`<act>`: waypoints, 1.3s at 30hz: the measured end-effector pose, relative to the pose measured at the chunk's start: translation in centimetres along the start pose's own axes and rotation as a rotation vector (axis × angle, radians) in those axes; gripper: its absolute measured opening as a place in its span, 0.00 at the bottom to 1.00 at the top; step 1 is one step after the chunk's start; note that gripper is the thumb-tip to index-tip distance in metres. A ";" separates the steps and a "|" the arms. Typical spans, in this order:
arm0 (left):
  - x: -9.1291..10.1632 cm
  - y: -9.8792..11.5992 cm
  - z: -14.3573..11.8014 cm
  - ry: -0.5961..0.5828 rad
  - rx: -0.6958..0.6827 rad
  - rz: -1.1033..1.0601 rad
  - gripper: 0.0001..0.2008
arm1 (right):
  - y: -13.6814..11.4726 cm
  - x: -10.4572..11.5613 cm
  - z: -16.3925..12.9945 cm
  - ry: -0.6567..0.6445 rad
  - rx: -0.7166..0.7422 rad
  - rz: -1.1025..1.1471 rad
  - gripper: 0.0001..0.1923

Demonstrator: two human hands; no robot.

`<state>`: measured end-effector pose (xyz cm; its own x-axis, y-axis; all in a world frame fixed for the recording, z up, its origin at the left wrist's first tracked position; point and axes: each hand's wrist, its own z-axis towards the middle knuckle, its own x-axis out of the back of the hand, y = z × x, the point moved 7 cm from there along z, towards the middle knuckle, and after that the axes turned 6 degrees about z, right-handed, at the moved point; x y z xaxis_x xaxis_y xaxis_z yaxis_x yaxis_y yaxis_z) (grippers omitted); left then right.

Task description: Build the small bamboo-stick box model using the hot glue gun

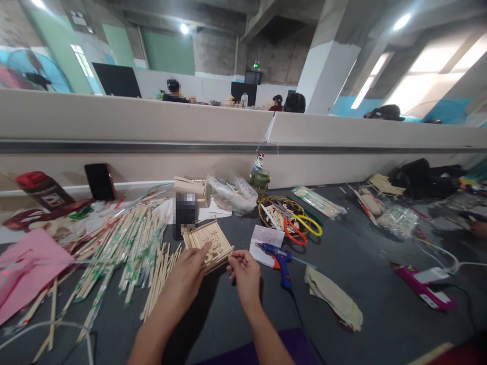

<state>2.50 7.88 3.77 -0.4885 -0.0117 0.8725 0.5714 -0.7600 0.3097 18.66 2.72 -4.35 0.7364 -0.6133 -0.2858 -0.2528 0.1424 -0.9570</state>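
A small tray-like piece made of wooden sticks (207, 237) has low edges and several small wooden bits lying on it. My left hand (189, 271) grips its near left side, with the fingers laid over the edge. At its right corner, my right hand (245, 274) has thumb and fingers pinched together; whatever sits between the fingertips is too small to make out. Close to the right hand lies a blue glue gun (281, 258) with an orange trigger, partly on a white paper (266, 237). Loose wooden sticks (158, 281) lie to the left of the left hand.
Wrapped chopsticks (117, 243) spread across the left of the table, beside a pink sheet (28, 274). Orange- and yellow-handled scissors (294, 235) rest on a basket (279, 205) of wooden bits. To the right are a glove (335, 299) and a magenta power strip (422, 286). A partition (190, 121) stands behind.
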 end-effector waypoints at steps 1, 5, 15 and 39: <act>0.0 0.0 0.0 -0.002 0.003 -0.001 0.27 | 0.0 0.0 0.0 -0.002 0.000 0.006 0.11; -0.1 -0.1 0.0 -0.008 0.011 -0.002 0.26 | -0.1 0.4 0.2 -0.055 -0.037 -0.038 0.14; 0.1 0.0 0.0 -0.002 0.007 -0.006 0.27 | -2.2 1.4 0.0 -0.200 0.146 -0.622 0.03; 0.2 0.0 -0.1 -0.014 0.009 -0.055 0.27 | -4.1 -0.5 2.2 -0.205 0.210 -0.302 0.08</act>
<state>2.32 7.84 3.92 -0.5102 0.0395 0.8592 0.5499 -0.7531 0.3612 20.71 4.18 -0.39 0.8726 -0.4877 0.0251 0.1112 0.1485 -0.9826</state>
